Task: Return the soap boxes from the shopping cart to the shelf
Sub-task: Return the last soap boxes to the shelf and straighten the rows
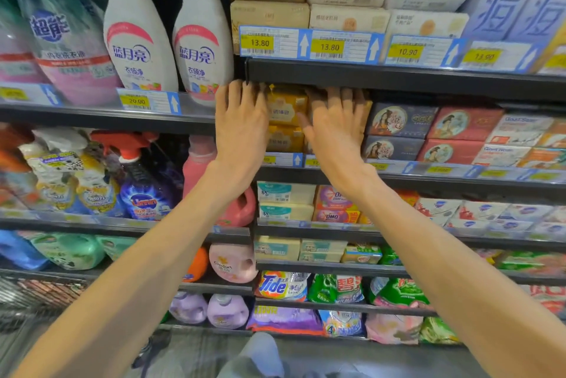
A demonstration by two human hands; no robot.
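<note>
Yellow soap boxes [286, 114] are stacked on the second shelf [398, 177] of the right rack, under a dark shelf edge. My left hand [242, 123] lies flat against the left side of the stack, fingers spread and pointing up. My right hand [335, 123] presses flat on the front of the boxes at the stack's right part, fingers apart. Neither hand is closed around a box. The boxes behind my right hand are mostly hidden. The cart's wire mesh [39, 293] shows at the lower left.
White spray bottles [202, 34] stand up left. Blue and red soap boxes [428, 132] sit right of the yellow stack. Beige soap packs [269, 10] fill the shelf above. Detergent bottles and bags [281, 285] line the lower shelves.
</note>
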